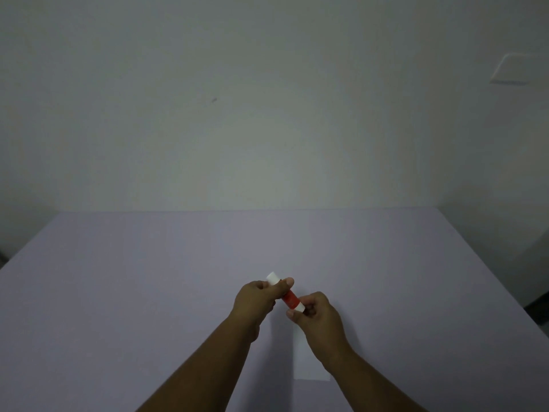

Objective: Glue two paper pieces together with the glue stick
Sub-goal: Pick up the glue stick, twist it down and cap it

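A glue stick (289,298) with a red body and white ends is held above the table, tilted from upper left to lower right. My left hand (257,301) grips its white cap end at the upper left. My right hand (316,318) pinches the white base end at the lower right. A pale strip of paper (306,361) lies flat on the table below my hands, partly covered by my right forearm. I cannot make out a second paper piece.
The lavender table (148,292) fills the lower half of the view and ends at a plain white wall (267,114). The table's right edge runs diagonally at the far right, with dark floor beyond it.
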`<action>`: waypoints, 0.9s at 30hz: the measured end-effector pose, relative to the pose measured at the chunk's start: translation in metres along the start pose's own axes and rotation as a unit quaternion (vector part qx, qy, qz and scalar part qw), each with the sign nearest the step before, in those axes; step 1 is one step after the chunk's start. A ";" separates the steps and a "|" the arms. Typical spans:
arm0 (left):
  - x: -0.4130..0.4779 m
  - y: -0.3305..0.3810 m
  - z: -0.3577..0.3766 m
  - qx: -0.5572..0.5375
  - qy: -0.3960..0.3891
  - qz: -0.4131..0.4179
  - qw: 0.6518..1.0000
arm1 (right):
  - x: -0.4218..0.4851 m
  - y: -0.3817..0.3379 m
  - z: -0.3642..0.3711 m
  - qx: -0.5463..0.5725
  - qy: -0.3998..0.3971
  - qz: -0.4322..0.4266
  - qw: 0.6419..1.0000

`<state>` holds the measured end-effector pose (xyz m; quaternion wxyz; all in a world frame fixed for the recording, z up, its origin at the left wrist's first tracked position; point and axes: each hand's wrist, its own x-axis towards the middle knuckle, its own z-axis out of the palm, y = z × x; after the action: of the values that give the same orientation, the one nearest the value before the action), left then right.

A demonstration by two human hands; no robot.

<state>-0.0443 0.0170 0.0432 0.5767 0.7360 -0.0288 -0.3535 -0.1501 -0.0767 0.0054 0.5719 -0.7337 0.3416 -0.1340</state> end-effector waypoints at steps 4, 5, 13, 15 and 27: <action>0.012 0.004 -0.016 0.018 -0.064 -0.003 0.998 | 0.012 0.008 -0.005 0.023 0.013 0.031 0.999; 0.021 0.003 -0.022 0.002 -0.039 0.005 0.999 | 0.014 0.011 -0.006 0.029 0.016 0.041 0.999; 0.087 -0.049 -0.037 0.340 0.035 0.087 0.936 | 0.031 0.034 -0.005 0.030 -0.003 0.096 0.995; 0.097 -0.065 -0.031 0.411 0.008 0.110 0.905 | 0.034 0.039 -0.004 0.027 -0.006 0.106 0.994; 0.093 -0.054 -0.014 -0.043 0.023 0.005 0.999 | 0.038 0.039 -0.006 0.054 -0.055 0.123 0.989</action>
<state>0.0131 0.0048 -0.0481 0.6105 0.7180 -0.0041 -0.3343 -0.1393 -0.1105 -0.0360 0.6407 -0.6606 0.3892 -0.0406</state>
